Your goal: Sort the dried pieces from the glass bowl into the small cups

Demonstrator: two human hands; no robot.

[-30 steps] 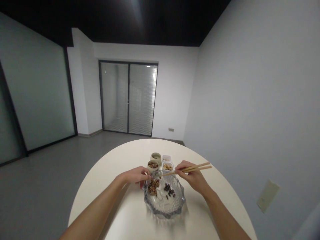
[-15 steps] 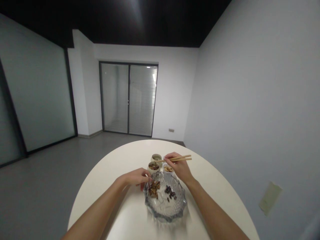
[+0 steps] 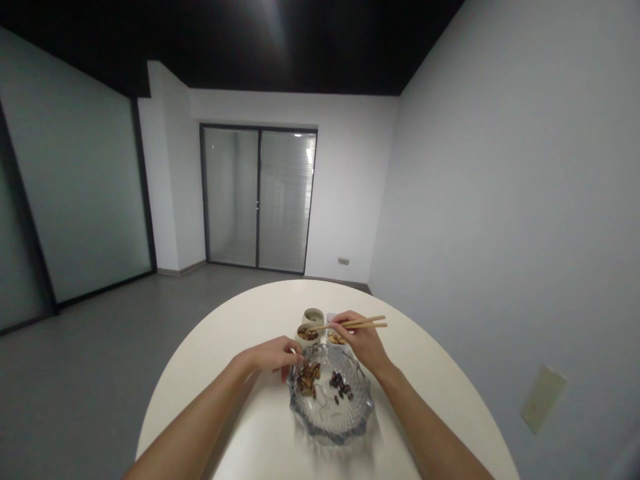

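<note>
My right hand [image 3: 359, 333] holds a pair of wooden chopsticks [image 3: 367, 323], their tips at a small round cup [image 3: 307, 333] of brown pieces. Whether the tips pinch a piece is too small to see. My left hand [image 3: 276, 353] grips the left rim of a scalloped clear glass bowl [image 3: 333, 437] with its fingertips. Inside that bowl lie a pile of brown elongated pieces [image 3: 309, 380] on the left and several dark, bean-like pieces [image 3: 341, 385] on the right. Behind it, a small white dish [image 3: 337, 339] holds pale nut-like pieces, just under my right hand.
Another small round cup [image 3: 313, 315] stands behind the cup of brown pieces. A white container, partly covered by my right hand, is beside it. Everything rests on a round white table [image 3: 225, 333]. A wall [image 3: 500, 200] rises to the right.
My right hand has shifted slightly lower, and the chopstick tips have dipped to the cup of brown pieces. The left hand stays at the bowl's rim.
</note>
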